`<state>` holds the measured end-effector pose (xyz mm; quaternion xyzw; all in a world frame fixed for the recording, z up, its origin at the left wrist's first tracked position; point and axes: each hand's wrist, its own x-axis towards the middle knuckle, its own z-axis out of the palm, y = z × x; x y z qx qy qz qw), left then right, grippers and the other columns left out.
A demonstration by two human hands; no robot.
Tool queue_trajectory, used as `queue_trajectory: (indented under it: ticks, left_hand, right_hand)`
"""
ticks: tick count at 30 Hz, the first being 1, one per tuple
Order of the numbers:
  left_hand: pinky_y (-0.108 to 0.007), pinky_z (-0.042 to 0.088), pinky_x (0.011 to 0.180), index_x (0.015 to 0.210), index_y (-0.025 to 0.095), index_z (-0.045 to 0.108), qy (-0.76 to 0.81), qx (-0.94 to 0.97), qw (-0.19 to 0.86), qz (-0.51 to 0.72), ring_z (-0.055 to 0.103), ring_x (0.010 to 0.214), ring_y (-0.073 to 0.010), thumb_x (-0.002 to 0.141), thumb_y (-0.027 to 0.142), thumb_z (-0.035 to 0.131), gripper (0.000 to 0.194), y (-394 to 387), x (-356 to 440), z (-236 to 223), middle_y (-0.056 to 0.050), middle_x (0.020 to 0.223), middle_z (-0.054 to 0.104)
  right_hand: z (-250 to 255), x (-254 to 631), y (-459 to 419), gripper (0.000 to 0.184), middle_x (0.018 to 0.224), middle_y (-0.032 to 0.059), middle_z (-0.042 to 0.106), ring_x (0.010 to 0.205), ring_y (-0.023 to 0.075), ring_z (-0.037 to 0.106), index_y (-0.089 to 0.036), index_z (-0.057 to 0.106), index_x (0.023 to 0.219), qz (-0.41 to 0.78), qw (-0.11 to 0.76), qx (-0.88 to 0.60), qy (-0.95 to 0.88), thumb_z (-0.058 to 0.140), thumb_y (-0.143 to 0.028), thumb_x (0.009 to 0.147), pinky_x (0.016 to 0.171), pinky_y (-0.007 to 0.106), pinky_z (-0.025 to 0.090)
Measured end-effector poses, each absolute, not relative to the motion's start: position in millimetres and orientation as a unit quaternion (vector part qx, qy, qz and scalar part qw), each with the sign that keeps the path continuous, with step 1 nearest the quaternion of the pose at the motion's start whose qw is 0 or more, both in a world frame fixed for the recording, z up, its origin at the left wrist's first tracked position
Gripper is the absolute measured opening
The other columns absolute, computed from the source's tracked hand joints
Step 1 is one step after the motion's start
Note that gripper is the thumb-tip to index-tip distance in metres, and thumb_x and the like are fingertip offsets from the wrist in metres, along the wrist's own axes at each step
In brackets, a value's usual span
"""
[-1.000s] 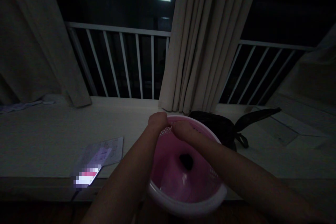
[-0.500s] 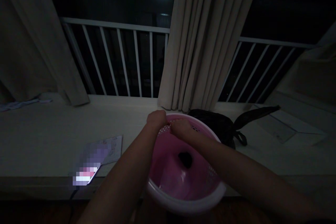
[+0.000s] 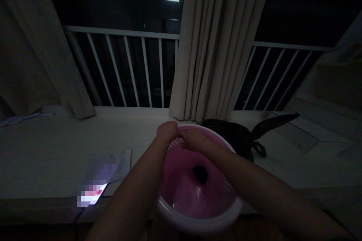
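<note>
A pink plastic laundry basket with a pale rim and a band of small holes tilts toward me. At its bottom lies a small black item, too dark to make out. My left hand is closed at the far left of the rim. Just beside it, my right hand is closed over the inner side of the far rim, its fingers curled. The two hands nearly meet, and the fingertips are partly hidden in the dim light.
Behind the basket slumps a black bag with a strap sticking up to the right. On the pale ledge lie a paper booklet and a lit, blurred-out phone with a cable. A curtain and white railing stand behind.
The view has shifted slightly, so the railing and ledge sit a little lower. My right hand's fingers have moved slightly at the rim; both hands stay at the basket.
</note>
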<state>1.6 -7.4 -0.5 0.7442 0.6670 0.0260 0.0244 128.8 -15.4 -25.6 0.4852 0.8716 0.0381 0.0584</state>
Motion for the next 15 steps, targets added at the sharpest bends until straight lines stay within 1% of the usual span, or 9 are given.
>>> queue_trajectory:
  ticks: [3, 6, 8, 11, 15]
  left_hand:
    - [-0.038, 0.049, 0.077, 0.099, 0.014, 0.061, 0.662, 0.749, 0.027, 0.031, 0.06, 0.095, -0.0296, 0.068, 0.049, 0.057, 0.047, -8.0, 2.1, 0.4, -0.016, 0.101, 0.064]
    - [-0.038, 0.049, 0.077, 0.1, 0.014, 0.061, 0.664, 0.747, 0.033, 0.028, 0.06, 0.095, -0.0296, 0.067, 0.047, 0.058, 0.047, -8.0, 2.3, 1.3, -0.016, 0.102, 0.064]
    - [-0.037, 0.049, 0.077, 0.101, 0.014, 0.061, 0.664, 0.747, 0.034, 0.024, 0.06, 0.096, -0.0294, 0.067, 0.047, 0.057, 0.047, -7.4, 2.0, 1.0, -0.016, 0.103, 0.063]
    - [-0.037, 0.049, 0.077, 0.1, 0.014, 0.06, 0.662, 0.748, 0.03, 0.028, 0.06, 0.095, -0.029, 0.068, 0.048, 0.057, 0.047, -5.9, 1.1, -0.8, -0.016, 0.103, 0.063]
    - [-0.037, 0.049, 0.076, 0.099, 0.014, 0.061, 0.663, 0.748, 0.027, 0.028, 0.06, 0.094, -0.0293, 0.067, 0.048, 0.058, 0.047, -4.0, 1.0, -3.6, -0.015, 0.102, 0.063]
  right_hand:
    - [-26.3, 127.9, -15.1, 0.041, 0.109, 0.01, 0.055, 0.102, 0.0259, 0.053, -0.019, 0.057, 0.113, 0.051, 0.048, 0.483, 0.873, 0.038, -0.035, 0.08, 0.087, 0.041, 0.043]
    - [-27.2, 126.9, -14.4, 0.04, 0.108, 0.009, 0.056, 0.101, 0.0248, 0.054, -0.021, 0.057, 0.113, 0.057, 0.041, 0.485, 0.872, 0.035, -0.034, 0.082, 0.085, 0.04, 0.044]
    - [-27.8, 126.2, -14.2, 0.039, 0.105, 0.009, 0.058, 0.098, 0.024, 0.056, -0.02, 0.058, 0.11, 0.06, 0.039, 0.486, 0.871, 0.035, -0.034, 0.083, 0.083, 0.039, 0.045]
    - [-29.1, 124.9, -14.3, 0.037, 0.099, 0.0098, 0.059, 0.093, 0.023, 0.057, -0.018, 0.061, 0.105, 0.069, 0.038, 0.495, 0.865, 0.033, -0.029, 0.083, 0.078, 0.038, 0.047]
    - [-30.8, 122.9, -14.7, 0.036, 0.101, 0.011, 0.059, 0.093, 0.0221, 0.057, -0.017, 0.062, 0.102, 0.078, 0.046, 0.499, 0.862, 0.033, -0.025, 0.083, 0.08, 0.037, 0.046]
